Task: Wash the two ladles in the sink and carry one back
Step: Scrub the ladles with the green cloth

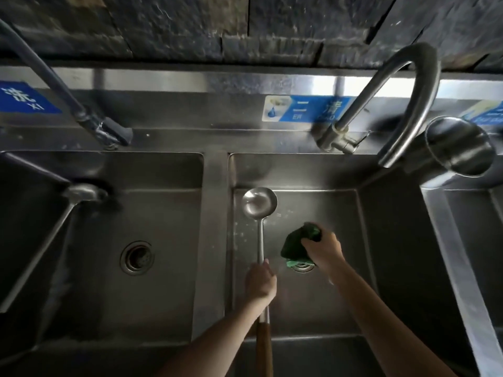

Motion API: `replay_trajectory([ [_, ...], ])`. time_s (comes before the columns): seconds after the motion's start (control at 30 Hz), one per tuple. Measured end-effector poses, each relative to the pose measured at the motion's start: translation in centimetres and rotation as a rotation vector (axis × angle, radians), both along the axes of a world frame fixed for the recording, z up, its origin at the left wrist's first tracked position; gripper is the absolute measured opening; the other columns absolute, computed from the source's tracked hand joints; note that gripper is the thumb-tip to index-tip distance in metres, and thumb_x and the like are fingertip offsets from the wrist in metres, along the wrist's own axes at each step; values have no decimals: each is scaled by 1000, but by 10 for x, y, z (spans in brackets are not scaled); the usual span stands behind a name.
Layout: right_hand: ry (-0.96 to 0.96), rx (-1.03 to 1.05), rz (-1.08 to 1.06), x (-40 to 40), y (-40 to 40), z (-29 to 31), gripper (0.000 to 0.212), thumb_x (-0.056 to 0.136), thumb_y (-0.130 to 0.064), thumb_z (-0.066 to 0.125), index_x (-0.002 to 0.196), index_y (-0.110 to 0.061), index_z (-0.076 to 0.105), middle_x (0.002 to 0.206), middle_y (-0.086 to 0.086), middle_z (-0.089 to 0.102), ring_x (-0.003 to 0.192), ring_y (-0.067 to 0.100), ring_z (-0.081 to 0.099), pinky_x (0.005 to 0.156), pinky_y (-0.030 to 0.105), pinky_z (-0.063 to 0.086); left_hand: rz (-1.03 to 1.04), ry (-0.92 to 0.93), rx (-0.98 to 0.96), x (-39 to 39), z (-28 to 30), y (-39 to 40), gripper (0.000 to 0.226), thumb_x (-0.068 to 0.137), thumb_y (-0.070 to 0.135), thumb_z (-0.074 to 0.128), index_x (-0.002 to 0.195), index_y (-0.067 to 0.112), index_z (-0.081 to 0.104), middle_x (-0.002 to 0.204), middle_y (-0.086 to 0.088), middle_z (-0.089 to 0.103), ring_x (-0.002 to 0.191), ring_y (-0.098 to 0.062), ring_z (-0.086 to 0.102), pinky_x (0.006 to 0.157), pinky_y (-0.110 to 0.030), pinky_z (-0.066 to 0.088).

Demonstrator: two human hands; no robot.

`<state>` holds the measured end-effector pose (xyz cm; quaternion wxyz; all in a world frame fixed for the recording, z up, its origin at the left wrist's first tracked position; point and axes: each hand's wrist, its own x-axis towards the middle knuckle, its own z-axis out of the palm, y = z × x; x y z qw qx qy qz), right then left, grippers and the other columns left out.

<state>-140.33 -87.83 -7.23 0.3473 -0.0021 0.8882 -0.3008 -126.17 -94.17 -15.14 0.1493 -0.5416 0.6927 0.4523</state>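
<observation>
Steel sink [392, 213]: our left hand [260, 281] grips ladle [259, 205] mid-shaft, right hand [324, 246] clutches pad [298, 242]; second ladle [81, 193] lies in left basin. Risk: wet shaft twists, bowl clangs down

- We look from one head-worn camera, facing forward and steeply down onto the middle sink basin [299, 172].
- We stand close at its front edge; neighbouring basins run off left and right, the wall beyond.
</observation>
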Motion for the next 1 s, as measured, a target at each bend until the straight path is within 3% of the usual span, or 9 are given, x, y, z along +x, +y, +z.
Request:
replay_trajectory([
  [0.17,-7,-18,29,-7,3,-17,50,86,-11,63,130,-35,63,107,5,67,100,27,65,82,30,51,27,-34,-48,-7,-25,-6,56,105,37,28,101,-3,66,104,-21,71,97,-30,69,84,-39,55],
  [0.33,-39,-70,17,-5,7,-31,49,88,-12,66,129,-37,62,111,3,67,100,24,64,82,33,53,4,-53,-136,-5,-36,1,48,106,36,30,112,1,61,112,-17,66,104,-27,65,88,-34,53],
  [0.5,-76,-127,-11,-5,15,-35,49,89,-8,66,129,-36,62,105,-4,67,94,15,63,79,34,53,3,-53,-177,6,-52,2,47,105,41,29,108,4,59,103,-13,69,93,-26,68,80,-37,55],
  [0.67,-98,-180,-54,-3,19,-20,51,87,-2,64,127,-34,64,102,-2,69,91,13,65,73,32,54,11,-30,-190,12,-63,3,40,106,37,31,108,6,56,103,-12,70,93,-24,69,77,-32,55],
  [0.83,-119,-254,-61,3,17,15,45,91,0,60,120,-33,64,101,-1,68,90,11,62,66,29,48,50,-77,-163,11,-62,3,40,104,39,32,113,6,53,112,-14,68,100,-29,68,82,-39,55],
  [0.9,-144,-295,-105,5,17,31,42,92,2,58,117,-31,64,98,0,68,87,12,63,64,29,48,24,-161,-127,7,-49,5,42,103,37,37,127,3,45,128,-17,59,113,-30,61,90,-39,52],
  [1.0,-189,-381,-188,15,11,66,21,91,3,58,108,-5,68,87,9,71,83,25,67,75,38,55,-217,-144,-40,15,-8,8,73,101,35,40,152,-5,7,156,-27,22,142,-38,32,115,-43,33],
])
